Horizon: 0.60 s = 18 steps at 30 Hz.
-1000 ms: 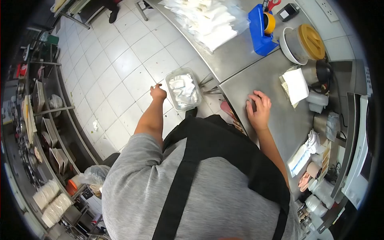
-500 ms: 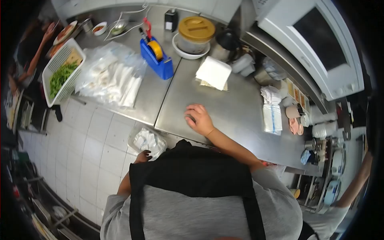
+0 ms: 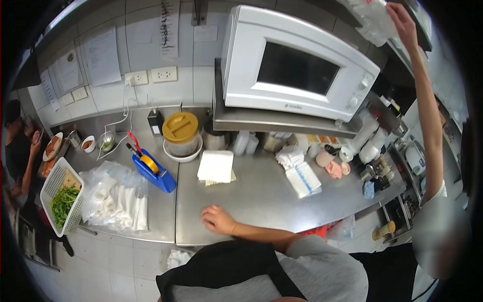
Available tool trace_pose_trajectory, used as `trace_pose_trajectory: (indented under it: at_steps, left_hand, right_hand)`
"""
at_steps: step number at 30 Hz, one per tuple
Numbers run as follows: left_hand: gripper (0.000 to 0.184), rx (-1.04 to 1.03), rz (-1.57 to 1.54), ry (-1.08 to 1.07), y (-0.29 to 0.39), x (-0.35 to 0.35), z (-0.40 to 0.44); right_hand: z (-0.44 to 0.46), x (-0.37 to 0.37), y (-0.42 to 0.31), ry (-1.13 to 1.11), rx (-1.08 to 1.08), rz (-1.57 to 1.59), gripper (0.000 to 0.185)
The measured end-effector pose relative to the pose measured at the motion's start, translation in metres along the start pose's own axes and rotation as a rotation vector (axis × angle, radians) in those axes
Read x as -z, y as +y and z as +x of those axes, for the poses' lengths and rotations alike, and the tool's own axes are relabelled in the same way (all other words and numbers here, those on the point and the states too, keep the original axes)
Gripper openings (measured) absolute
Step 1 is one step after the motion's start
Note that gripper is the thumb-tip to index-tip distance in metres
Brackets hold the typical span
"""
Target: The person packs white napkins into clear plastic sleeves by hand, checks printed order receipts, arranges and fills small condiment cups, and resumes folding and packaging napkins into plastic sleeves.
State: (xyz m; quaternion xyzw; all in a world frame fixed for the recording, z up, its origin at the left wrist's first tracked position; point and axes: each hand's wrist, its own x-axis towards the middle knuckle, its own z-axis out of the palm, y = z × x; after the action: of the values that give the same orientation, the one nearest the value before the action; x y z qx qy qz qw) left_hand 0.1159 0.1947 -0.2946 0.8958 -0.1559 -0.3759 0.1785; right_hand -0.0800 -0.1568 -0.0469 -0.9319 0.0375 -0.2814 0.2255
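Note:
My right hand (image 3: 218, 220) rests on the steel counter (image 3: 261, 206) near its front edge, fingers loosely curled; whether anything is under them is hidden. Behind it lies a stack of white paper sheets (image 3: 216, 166). To its left are a blue tape dispenser (image 3: 160, 176) with yellow tape and a clear bag of white rolled items (image 3: 118, 201). My left hand is out of sight. Below the counter edge, part of the tub with white packets (image 3: 178, 257) shows beside my black apron.
A white microwave (image 3: 297, 65) sits on a shelf above the counter. Folded white cloths (image 3: 302, 178) lie at right. A co-worker (image 3: 440, 236) at right reaches up to a bag. Another person (image 3: 20, 156) stands far left beside a basket of greens (image 3: 63, 201).
The view has swung up and right, from the floor to the counter and wall. My left hand, earlier at the tub, has gone out of view. My right hand stays on the counter.

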Motion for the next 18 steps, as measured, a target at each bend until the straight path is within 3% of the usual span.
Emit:
trace_pose_trajectory:
  at_steps: [9, 15, 18]
  left_hand:
    - [0.044, 0.011, -0.023, -0.017, 0.046, -0.003, 0.012]
    - [0.043, 0.004, -0.046, -0.007, 0.053, -0.003, 0.014]
    - [0.043, 0.011, -0.040, -0.006, 0.059, 0.002, 0.015]
  right_hand:
    - [0.005, 0.005, -0.007, -0.036, -0.019, 0.004, 0.014]
    - [0.014, 0.009, -0.022, 0.072, -0.018, 0.072, 0.020]
    - [0.011, 0.012, -0.017, -0.028, -0.008, 0.013, 0.015]
